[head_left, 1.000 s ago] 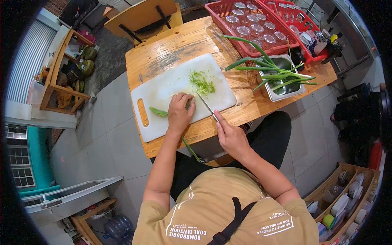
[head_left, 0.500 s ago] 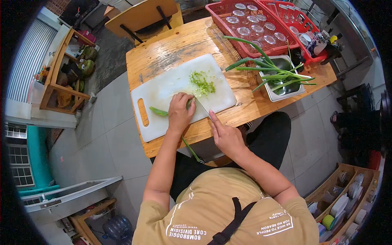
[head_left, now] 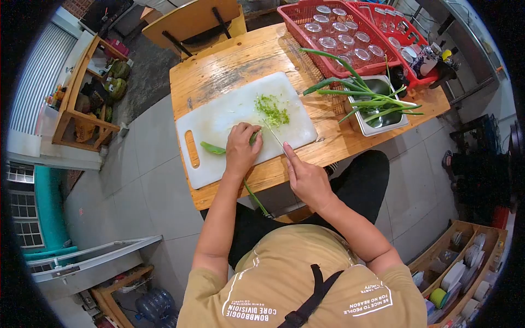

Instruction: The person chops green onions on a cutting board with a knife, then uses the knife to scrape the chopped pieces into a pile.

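On the wooden table point(head_left: 210, 65) lies a white cutting board point(head_left: 210, 120) with a handle slot at its left end. My left hand point(head_left: 241, 146) presses green onion stalks point(head_left: 212, 148) against the board; one long leaf hangs over the front edge. My right hand point(head_left: 309, 177) grips a knife point(head_left: 273, 134), its blade beside my left fingertips. A pile of chopped green onion point(head_left: 272, 111) is just beyond the blade. Whole green onions point(head_left: 365, 97) lie across a metal container point(head_left: 377, 129) to the right of the board.
Two red baskets, one with upturned glasses point(head_left: 328, 42) and one with utensils point(head_left: 407, 52), stand at the back right. A wooden chair point(head_left: 191, 24) is behind the table. Wooden shelves point(head_left: 82, 104) stand at the left, and a wooden crate point(head_left: 465, 262) at the lower right.
The knife and my right hand have shifted slightly to the right, away from my left fingertips. My left hand stays in about the same place on the green onion.
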Motion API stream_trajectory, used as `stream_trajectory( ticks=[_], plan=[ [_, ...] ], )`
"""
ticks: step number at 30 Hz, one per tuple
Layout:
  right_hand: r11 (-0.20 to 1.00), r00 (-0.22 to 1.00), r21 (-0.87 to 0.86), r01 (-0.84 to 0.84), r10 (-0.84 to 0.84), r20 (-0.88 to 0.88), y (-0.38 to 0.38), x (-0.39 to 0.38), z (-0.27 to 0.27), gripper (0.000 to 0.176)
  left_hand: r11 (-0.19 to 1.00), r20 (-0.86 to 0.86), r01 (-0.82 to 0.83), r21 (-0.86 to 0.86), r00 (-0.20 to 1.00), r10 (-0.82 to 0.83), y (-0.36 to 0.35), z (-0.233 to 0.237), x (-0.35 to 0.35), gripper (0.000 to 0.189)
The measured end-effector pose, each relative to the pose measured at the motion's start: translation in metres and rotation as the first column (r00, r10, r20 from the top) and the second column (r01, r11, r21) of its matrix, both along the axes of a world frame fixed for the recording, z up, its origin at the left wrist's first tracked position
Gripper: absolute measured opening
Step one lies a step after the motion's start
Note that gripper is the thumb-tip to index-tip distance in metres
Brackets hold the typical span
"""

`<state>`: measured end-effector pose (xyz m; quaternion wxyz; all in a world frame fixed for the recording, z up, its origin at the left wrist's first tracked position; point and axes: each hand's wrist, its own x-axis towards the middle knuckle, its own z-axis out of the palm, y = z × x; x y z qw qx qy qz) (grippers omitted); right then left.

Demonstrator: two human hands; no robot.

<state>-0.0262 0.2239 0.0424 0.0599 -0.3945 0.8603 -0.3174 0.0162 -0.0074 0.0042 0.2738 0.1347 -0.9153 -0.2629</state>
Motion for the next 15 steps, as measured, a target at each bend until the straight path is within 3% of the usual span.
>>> stream_trajectory(
  ticks=[3, 10, 15],
  plan=[
    [1.0, 0.997, 0.017, -0.013, 0.014, -0.077, -0.001, -0.003, -0.014, 0.055, 1.0, -0.008, 0.001, -0.006, 1.0, -0.001, -0.001, -0.002, 0.0, 0.019],
    [1.0, 0.997, 0.01, -0.029, 0.03, -0.073, -0.006, -0.007, 0.003, 0.056, 1.0, -0.025, -0.017, 0.015, 1.0, 0.017, -0.002, -0.001, 0.001, 0.019],
    [0.993, 0.994, 0.115, -0.016, 0.028, -0.106, -0.007, -0.012, -0.005, 0.06, 0.998, -0.025, -0.04, 0.058, 0.999, 0.041, 0.001, -0.002, 0.003, 0.02]
  ],
)
